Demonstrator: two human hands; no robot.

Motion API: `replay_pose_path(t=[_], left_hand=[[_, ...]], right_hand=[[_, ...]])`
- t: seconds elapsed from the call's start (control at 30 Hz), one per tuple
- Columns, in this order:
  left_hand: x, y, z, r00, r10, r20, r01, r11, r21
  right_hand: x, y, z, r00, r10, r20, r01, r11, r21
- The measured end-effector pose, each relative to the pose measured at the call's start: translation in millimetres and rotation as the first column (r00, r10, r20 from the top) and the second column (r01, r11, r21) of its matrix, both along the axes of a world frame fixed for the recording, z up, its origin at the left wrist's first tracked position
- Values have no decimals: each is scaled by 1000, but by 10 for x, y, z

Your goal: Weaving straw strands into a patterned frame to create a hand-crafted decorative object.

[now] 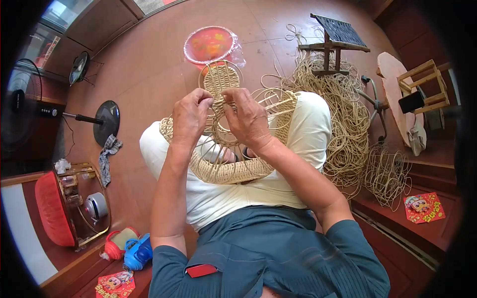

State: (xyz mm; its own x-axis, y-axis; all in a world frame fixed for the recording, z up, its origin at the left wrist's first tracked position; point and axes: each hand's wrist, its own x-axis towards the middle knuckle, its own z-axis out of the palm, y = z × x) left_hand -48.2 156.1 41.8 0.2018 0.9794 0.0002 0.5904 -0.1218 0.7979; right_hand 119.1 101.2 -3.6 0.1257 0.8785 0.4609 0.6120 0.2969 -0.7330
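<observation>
A half-woven straw piece (231, 172) lies across my lap, its curved woven band spanning both thighs with bare spokes running in to a ring at the middle. Beyond the ring stands a woven oval part (221, 81) with a looped frame. Just above the ring, my left hand (188, 118) is closed, thumb and fingers pinching the straw cord of the weave. My right hand (248, 121) is closed close beside it, its bent fingers pinching cord at the same spot. The fingertips partly hide the strands between them.
A red plastic basin (212, 44) stands ahead. Heaped straw rope (343, 119) spreads on the right, by a small wooden stool (334, 42). Left are a fan with a round base (106, 122) and a grey rag (109, 159). Blue and red bottles (136, 252) lie at lower left.
</observation>
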Motion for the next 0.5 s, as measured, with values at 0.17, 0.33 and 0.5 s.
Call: replay_pose_path(t=[0.17, 0.33, 0.5], left_hand=[[-12, 15, -5, 997, -29, -68, 34, 997, 72], [0, 30, 16, 999, -15, -46, 13, 999, -34], [0, 58, 39, 999, -31, 22, 35, 981, -193]], right_hand=[[51, 20, 46, 998, 28, -57, -28, 1000, 5], [167, 114, 89, 1000, 30, -6, -30, 999, -19], [245, 201, 152, 996, 84, 34, -81, 995, -64]])
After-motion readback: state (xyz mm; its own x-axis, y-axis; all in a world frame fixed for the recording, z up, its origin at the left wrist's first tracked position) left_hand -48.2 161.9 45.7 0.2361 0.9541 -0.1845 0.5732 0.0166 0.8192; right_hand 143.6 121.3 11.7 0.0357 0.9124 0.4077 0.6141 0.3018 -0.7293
